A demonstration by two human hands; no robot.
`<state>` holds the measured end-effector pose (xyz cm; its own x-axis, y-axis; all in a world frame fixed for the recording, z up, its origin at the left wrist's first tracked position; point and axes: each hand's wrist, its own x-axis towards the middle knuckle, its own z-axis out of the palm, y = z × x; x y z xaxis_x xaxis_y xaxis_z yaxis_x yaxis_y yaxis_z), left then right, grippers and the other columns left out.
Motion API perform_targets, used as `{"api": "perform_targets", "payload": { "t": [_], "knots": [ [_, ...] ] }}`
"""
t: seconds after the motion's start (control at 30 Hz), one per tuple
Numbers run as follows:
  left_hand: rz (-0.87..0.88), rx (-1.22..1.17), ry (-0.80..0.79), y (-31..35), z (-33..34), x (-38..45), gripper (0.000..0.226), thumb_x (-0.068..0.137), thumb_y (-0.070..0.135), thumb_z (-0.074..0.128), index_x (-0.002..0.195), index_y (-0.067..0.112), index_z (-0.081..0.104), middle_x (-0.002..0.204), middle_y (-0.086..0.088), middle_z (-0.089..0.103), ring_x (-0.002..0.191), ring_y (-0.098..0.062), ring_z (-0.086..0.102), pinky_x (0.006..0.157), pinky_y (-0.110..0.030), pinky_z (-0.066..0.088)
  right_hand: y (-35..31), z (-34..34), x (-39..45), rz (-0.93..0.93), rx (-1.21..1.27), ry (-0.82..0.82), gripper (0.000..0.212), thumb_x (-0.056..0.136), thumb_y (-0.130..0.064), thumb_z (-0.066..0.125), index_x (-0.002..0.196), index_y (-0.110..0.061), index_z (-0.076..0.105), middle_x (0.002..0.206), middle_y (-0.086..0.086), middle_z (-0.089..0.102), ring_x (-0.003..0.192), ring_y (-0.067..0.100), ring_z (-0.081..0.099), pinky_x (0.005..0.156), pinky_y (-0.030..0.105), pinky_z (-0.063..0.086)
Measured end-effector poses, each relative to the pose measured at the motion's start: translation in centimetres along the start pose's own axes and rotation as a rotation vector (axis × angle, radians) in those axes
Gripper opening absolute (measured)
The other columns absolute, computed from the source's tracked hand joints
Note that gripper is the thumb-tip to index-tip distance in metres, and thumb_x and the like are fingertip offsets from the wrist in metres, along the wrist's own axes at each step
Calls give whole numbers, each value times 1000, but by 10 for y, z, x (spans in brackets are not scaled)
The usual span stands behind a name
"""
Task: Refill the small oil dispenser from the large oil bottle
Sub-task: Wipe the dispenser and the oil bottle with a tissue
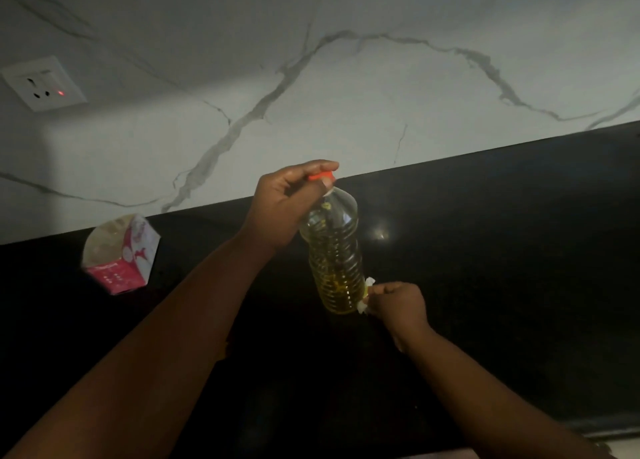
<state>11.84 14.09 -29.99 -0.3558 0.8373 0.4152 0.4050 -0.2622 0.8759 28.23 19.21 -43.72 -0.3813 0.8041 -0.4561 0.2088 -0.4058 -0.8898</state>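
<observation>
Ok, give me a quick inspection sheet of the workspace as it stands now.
Surface: dark countertop, glossy, with a light reflection.
Job's things: oil bottle upright, partly full of yellow oil, orange cap on; small dispenser not seen.
Clutter: pink and white carton at left by the wall.
Hands: left hand grips the cap; right hand pinches a white tissue against the bottle's base.
Cables: nothing seen.
Surroundings: marble-look wall; wall socket, red light on.
</observation>
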Motion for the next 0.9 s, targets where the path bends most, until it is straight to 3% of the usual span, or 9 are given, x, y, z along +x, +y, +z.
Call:
{"api": "perform_targets", "payload": {
  "t": [0.1,0.2,0.33,0.43,0.53,0.6,0.7,0.8,0.9],
  "knots": [
    [7,-18,0,0,-3,0,24,93,2,63,106,21,73,101,3,75,103,-18,70,89,-30,56,-29,-2,-4,58,127,-14,17,88,9,55,85,-2,68,85,14,70,76,18,67,67,26,57],
    [-22,-65,-21,3,-2,0,18,85,13,74,98,25,77,98,5,76,100,-15,71,84,-27,56,-71,-6,-14,-98,137,-33,16,88,4,58,84,-5,70,77,6,73,67,11,68,52,18,54],
    [-122,-100,-48,4,-6,5,18,73,33,84,91,31,80,105,0,76,106,-21,70,92,-36,56,-111,-6,-32,-341,128,-47,19,85,3,62,77,-10,73,67,-2,73,59,6,69,53,18,55],
    [-176,-181,-60,0,-9,6,22,71,37,78,91,29,81,104,-4,76,108,-24,69,97,-43,53,-108,-3,-42,-484,99,-44,15,86,-2,64,84,-12,75,73,-3,75,67,7,70,58,23,59],
    [-168,-258,-56,-5,-5,5,20,71,30,75,89,24,80,96,-7,76,102,-25,70,97,-45,53,-79,2,-44,-584,27,-29,13,89,-9,64,88,-15,75,79,-1,75,70,4,70,57,15,54],
    [-142,-288,-31,-9,-2,4,17,69,27,73,84,23,80,88,-5,75,98,-26,69,96,-44,54,-48,5,-40,-545,-54,-3,18,89,-5,61,82,-16,74,79,5,74,67,9,69,57,19,53],
    [-104,-328,-23,-13,-2,4,12,68,25,68,75,24,78,77,0,72,94,-26,66,93,-41,54,-11,9,-24,-331,-186,11,18,88,-3,61,74,-7,72,82,17,72,73,27,68,68,39,56],
    [-76,-388,-60,-14,-2,6,12,67,22,63,68,22,75,69,-1,68,84,-23,64,90,-37,54,1,9,-10,-98,-285,-21,9,87,-6,64,83,-3,72,90,15,72,88,27,69,78,39,57],
    [-93,-470,-92,-14,-4,10,14,68,22,60,62,18,72,65,-3,66,76,-22,61,86,-36,52,-9,10,-6,14,-118,-44,10,85,3,63,91,7,70,95,22,71,88,28,69,79,39,59]
  ]
}}
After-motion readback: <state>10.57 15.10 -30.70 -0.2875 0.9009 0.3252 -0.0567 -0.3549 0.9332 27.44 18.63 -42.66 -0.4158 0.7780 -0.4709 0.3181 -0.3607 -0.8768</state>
